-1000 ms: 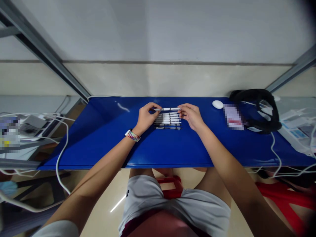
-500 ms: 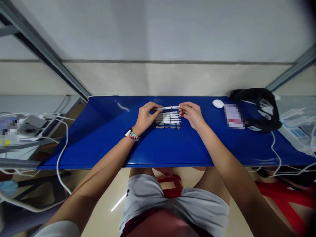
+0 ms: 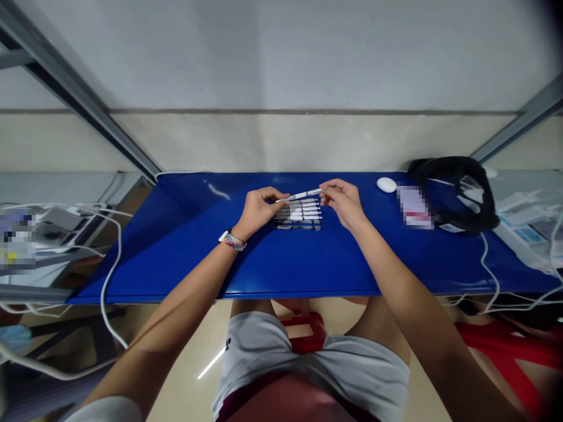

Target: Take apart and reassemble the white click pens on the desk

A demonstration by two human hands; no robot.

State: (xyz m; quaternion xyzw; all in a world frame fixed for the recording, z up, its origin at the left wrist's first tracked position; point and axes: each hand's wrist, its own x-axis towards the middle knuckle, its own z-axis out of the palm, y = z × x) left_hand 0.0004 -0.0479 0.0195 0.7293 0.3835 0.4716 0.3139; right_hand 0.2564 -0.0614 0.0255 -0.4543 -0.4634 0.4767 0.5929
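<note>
A white pen [image 3: 307, 193] is held between my two hands, tilted with its right end higher. My left hand [image 3: 260, 210] pinches its left end with thumb and fingers. At the other end, the fingertips of my right hand [image 3: 343, 202] are closed on it. Just below lies a row of several white pens [image 3: 301, 211], side by side and pointing left to right. The nearest pens [image 3: 299, 225] in that row look darker or clear. My left fingertips partly cover the row's left ends.
The pens lie on a blue table [image 3: 303, 264] against a pale wall. To the right are a white mouse-like object [image 3: 386, 185], a blurred-out packet [image 3: 414, 205] and a black headset with a strap [image 3: 457, 193]. White cables [image 3: 115, 258] hang at the left edge.
The held pen has gone from nearly level to tilted, its left end lowered towards the row. My left hand has come down slightly; my right hand has barely moved.
</note>
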